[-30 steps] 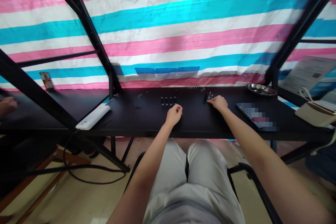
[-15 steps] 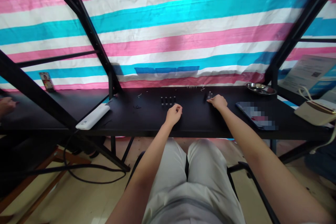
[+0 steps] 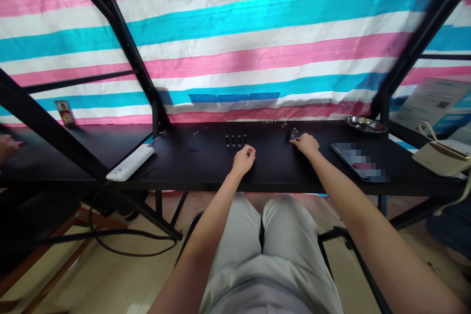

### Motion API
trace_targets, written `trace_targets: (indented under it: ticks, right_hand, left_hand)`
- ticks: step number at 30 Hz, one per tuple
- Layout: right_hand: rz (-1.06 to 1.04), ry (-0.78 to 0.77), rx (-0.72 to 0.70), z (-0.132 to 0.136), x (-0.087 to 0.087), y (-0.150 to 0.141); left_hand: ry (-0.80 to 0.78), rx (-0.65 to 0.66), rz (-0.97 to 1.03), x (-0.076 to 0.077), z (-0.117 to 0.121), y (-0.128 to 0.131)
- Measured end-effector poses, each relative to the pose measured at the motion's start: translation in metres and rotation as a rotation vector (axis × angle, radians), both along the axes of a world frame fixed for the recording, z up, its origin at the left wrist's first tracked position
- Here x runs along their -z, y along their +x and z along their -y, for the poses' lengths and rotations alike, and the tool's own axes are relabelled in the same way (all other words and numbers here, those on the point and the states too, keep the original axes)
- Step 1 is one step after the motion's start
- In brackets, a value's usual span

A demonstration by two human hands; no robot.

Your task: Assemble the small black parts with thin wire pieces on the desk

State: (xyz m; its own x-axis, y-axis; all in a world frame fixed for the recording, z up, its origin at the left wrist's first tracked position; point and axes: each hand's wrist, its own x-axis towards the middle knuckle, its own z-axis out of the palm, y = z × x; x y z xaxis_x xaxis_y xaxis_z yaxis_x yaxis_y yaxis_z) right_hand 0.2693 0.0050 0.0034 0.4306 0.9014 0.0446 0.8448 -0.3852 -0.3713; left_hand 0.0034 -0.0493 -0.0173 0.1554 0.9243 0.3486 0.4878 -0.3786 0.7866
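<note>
My left hand rests on the black tabletop with its fingers curled together; whether anything is in them is hidden. Just beyond its fingertips stands a row of several small dark cylinders with pale ends, spaced apart. Further right, my right hand has thumb and fingers pinched at the foot of a small cluster of similar dark cylinders. It seems to grip one of them, though the fingers partly cover it.
A phone and a shiny metal dish lie right. A white power strip lies left, past black frame posts. Small pale scraps lie along the back edge. A beige bag is far right; another person's hand is far left.
Both my hands and the cylinders stay in place. At the far left, the other person's hand has shifted slightly.
</note>
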Motion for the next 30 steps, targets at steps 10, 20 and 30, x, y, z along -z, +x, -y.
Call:
trace_targets:
  ticks: [10, 20, 30]
  right_hand:
    - [0.274, -0.016, -0.102, 0.027, 0.002, -0.033]
    - [0.27, -0.043, -0.148, 0.044, -0.003, -0.071]
    - [0.255, 0.078, -0.224, 0.05, 0.009, -0.09]
  left_hand:
    - [-0.051, -0.018, 0.189, 0.0, -0.002, 0.0]
    - [-0.282, 0.13, 0.46, -0.001, -0.009, 0.007]
    - [-0.336, 0.127, 0.44, -0.004, -0.011, 0.008]
